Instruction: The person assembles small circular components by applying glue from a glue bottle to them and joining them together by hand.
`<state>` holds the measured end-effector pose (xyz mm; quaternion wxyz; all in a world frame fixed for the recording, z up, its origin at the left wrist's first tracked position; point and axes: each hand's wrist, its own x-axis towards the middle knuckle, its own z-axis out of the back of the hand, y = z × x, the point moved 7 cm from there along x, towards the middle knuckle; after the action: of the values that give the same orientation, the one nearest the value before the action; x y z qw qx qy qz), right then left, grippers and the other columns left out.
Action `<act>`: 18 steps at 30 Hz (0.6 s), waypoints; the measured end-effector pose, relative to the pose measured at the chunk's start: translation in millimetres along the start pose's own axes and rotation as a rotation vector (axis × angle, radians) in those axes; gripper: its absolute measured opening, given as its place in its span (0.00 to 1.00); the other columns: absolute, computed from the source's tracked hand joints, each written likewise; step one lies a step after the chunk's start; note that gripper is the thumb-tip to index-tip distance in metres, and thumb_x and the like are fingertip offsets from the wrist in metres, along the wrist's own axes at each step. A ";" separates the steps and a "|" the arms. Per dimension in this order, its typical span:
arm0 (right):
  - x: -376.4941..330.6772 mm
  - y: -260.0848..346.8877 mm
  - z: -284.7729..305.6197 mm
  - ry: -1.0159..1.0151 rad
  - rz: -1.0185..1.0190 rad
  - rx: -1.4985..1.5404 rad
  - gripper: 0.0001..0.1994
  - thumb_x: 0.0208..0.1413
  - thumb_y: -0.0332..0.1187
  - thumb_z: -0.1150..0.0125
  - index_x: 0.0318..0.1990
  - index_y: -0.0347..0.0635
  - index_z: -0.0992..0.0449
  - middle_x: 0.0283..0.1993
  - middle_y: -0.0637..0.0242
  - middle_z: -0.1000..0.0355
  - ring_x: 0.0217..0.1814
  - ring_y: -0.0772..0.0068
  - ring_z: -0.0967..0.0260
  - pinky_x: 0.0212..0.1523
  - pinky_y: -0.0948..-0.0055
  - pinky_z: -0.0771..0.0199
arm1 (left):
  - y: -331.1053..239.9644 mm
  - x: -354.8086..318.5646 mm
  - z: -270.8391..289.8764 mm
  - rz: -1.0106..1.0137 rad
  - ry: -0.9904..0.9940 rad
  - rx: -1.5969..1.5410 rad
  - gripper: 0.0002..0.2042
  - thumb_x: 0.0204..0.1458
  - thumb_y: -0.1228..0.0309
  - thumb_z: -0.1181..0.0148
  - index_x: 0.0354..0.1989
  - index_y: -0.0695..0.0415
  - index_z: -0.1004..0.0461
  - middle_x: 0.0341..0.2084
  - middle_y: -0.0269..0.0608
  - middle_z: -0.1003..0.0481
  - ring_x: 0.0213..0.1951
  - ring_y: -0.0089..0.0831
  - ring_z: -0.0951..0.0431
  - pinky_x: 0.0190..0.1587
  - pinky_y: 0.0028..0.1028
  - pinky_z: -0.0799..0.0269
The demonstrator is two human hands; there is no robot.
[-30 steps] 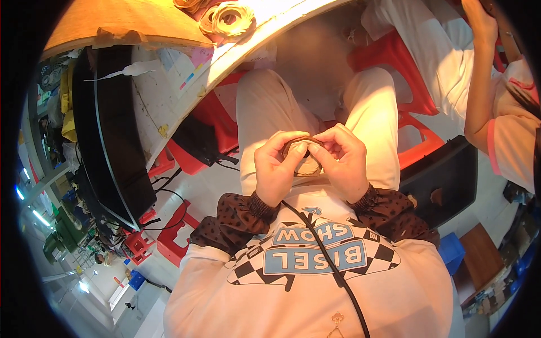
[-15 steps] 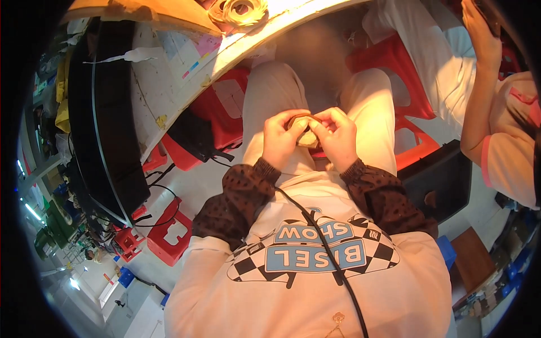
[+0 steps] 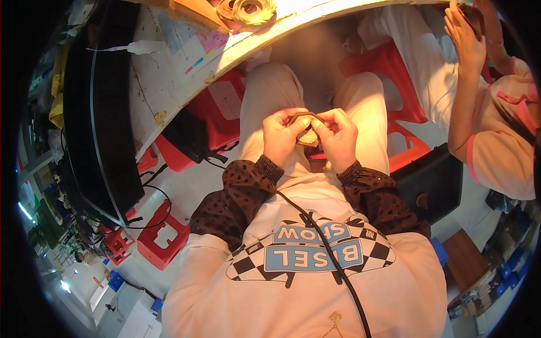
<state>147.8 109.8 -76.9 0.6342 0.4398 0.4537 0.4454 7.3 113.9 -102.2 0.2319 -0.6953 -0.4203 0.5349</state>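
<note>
Above my lap, both hands pinch a small folded piece (image 3: 307, 136), dark brown along its upper edge and yellowish below; its exact kind is too small to make out. My left hand (image 3: 280, 137) closes on its left side, thumb pointing inward. From the right, my right hand (image 3: 338, 137) grips the other side, with its thumb close to the left one. The fingers partly cover the piece. Dark spotted sleeve covers (image 3: 245, 188) reach to my wrists.
A curved worktable (image 3: 174, 107) arcs ahead, bearing tape rolls (image 3: 248, 10) and a long black panel (image 3: 98, 124). Red stools (image 3: 164, 236) stand around. A black tray (image 3: 437, 186) lies at right, near a co-worker's raised hand (image 3: 466, 45). A black cable (image 3: 324, 245) crosses my chest.
My hands stay on the small piece, with the thumbs shifted slightly. The view has moved a little, and the co-worker's hands at the upper right have shifted left, both now showing.
</note>
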 end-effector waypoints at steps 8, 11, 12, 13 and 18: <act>-15.4 34.6 3.9 0.026 0.007 0.189 0.03 0.48 0.21 0.38 0.30 0.33 0.26 0.29 0.68 0.32 0.26 0.83 0.31 0.27 0.83 0.31 | -41.9 -33.4 -12.5 -0.254 0.011 0.174 0.08 0.51 0.81 0.42 0.39 0.66 0.27 0.35 0.42 0.23 0.37 0.23 0.23 0.43 0.21 0.28; -19.2 40.0 6.7 0.008 0.039 0.224 0.03 0.48 0.21 0.38 0.30 0.33 0.26 0.29 0.69 0.32 0.26 0.84 0.31 0.26 0.84 0.31 | -44.7 -38.2 -13.9 -0.277 0.033 0.150 0.08 0.51 0.81 0.42 0.39 0.66 0.27 0.34 0.42 0.23 0.37 0.23 0.23 0.43 0.21 0.28; -21.0 40.6 7.1 0.020 0.042 0.199 0.03 0.48 0.21 0.38 0.29 0.33 0.27 0.29 0.69 0.32 0.26 0.84 0.31 0.26 0.84 0.31 | -44.4 -39.8 -13.4 -0.282 0.036 0.152 0.08 0.50 0.81 0.42 0.39 0.66 0.27 0.34 0.42 0.23 0.37 0.23 0.23 0.43 0.21 0.28; -22.2 42.1 7.5 0.030 0.046 0.173 0.03 0.48 0.21 0.38 0.29 0.33 0.27 0.28 0.69 0.32 0.25 0.84 0.31 0.26 0.84 0.32 | -45.1 -41.1 -13.9 -0.288 0.040 0.153 0.08 0.50 0.82 0.42 0.39 0.66 0.27 0.34 0.42 0.23 0.36 0.23 0.23 0.42 0.21 0.28; -32.1 48.3 10.3 0.025 0.076 0.149 0.03 0.50 0.22 0.39 0.30 0.35 0.27 0.27 0.70 0.31 0.25 0.86 0.32 0.24 0.85 0.31 | -52.2 -52.9 -17.5 -0.349 0.036 0.132 0.07 0.48 0.81 0.41 0.36 0.66 0.25 0.31 0.39 0.22 0.34 0.21 0.24 0.40 0.20 0.28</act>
<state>143.7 87.7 -22.4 0.5767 0.4970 0.4766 0.4396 2.2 100.3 -27.3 0.3738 -0.6045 -0.4942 0.5006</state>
